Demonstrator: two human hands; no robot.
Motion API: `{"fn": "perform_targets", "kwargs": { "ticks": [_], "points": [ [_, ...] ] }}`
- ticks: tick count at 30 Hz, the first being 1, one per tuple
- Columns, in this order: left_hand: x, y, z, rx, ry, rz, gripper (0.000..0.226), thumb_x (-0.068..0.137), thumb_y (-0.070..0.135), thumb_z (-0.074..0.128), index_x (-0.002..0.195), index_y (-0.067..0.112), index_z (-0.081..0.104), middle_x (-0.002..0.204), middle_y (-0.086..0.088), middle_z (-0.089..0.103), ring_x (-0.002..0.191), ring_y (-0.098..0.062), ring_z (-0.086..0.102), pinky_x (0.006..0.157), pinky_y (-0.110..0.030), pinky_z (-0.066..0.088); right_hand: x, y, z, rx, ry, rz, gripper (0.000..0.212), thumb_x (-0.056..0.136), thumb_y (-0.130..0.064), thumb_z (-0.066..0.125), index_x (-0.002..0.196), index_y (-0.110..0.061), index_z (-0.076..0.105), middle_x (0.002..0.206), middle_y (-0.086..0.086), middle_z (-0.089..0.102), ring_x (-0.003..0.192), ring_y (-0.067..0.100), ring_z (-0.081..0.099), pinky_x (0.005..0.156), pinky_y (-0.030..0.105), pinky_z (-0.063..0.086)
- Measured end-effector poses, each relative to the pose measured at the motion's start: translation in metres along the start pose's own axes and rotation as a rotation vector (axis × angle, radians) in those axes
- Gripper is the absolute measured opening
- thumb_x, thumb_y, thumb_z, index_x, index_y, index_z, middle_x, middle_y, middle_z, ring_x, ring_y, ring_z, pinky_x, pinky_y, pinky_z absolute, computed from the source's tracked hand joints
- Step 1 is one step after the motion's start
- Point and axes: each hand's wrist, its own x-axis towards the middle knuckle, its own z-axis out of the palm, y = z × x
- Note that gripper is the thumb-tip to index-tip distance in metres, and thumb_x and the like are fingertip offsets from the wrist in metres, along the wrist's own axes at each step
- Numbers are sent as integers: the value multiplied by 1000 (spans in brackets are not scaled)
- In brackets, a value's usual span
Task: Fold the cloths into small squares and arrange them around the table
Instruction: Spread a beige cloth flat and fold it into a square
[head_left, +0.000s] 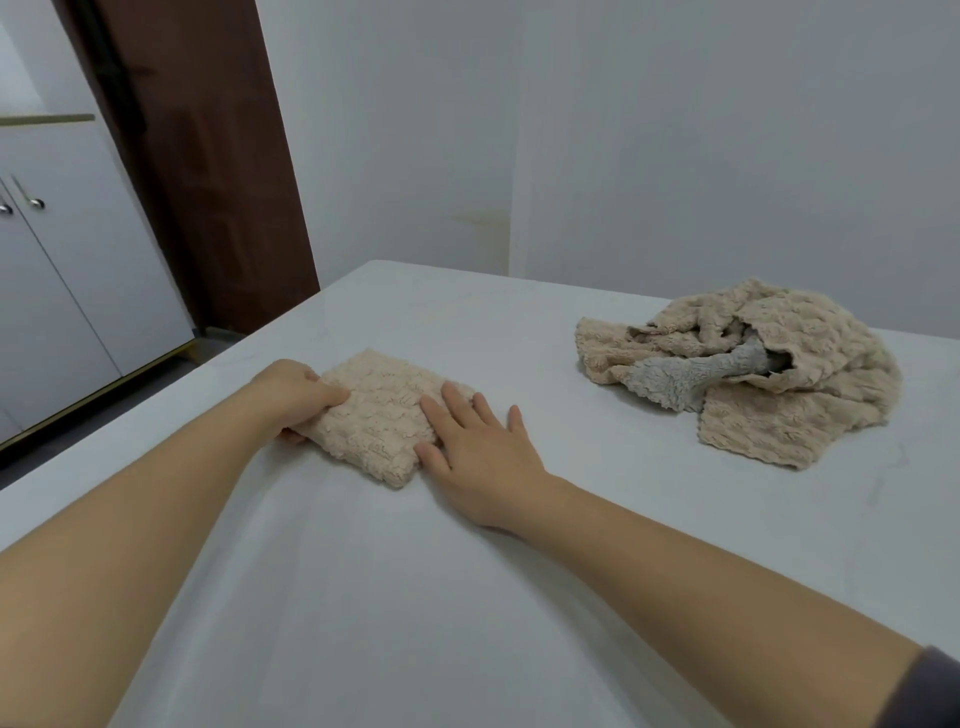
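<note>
Right hand (478, 457) presses cloth (382, 415) (left hand (296, 400) grips).

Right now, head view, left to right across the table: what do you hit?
left hand → folded beige cloth → right hand → pile of unfolded cloths

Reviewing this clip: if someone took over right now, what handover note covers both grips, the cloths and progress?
Left grip: a bare hand holding the left edge of the folded beige cloth, thumb on top.
Right grip: flat, fingers straight, resting on that cloth's right edge.
The cloth lies on the white table, toward its left side.
Done: one cloth folded into a small square.
Left: the crumpled pile at far right, beige cloths with a grey cloth among them, to fold and set out.
</note>
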Motion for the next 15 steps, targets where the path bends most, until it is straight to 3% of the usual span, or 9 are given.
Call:
{"fn": "perform_targets", "kwargs": {
  "ticks": [3,6,10,15],
  "points": [
    [21,-8,-4,75,180,60,25,90,32,66,83,9,58,81,-8,56,75,-25,52,64,-32,42,38,-13,6,15,20,-4,58,103,-45,16,157,-27,3,164,-1,-7,151,27,-5,118,56,-4],
    [50,-16,-12,156,319,73,24,90,33,63,90,9,61,92,-9,59,86,-26,51,69,-34,37,79,-23,9,9,23,-26,58,103,-44,17,157,-26,4,164,0,-6,151,27,-4,117,58,-5],
    [84,-28,-25,191,431,29,25,89,35,62,103,15,65,106,-11,63,100,-33,55,85,-42,47,127,-34,13,6,19,-73,57,103,-45,18,156,-28,6,165,-2,-5,151,26,-3,116,60,-7],
    [111,-35,-31,234,540,-28,22,91,33,60,106,18,65,98,-8,58,103,-35,54,96,-48,42,159,-42,15,4,14,-105,58,103,-46,18,156,-28,6,165,-2,-3,151,27,-2,116,61,-7]
  ]
}}
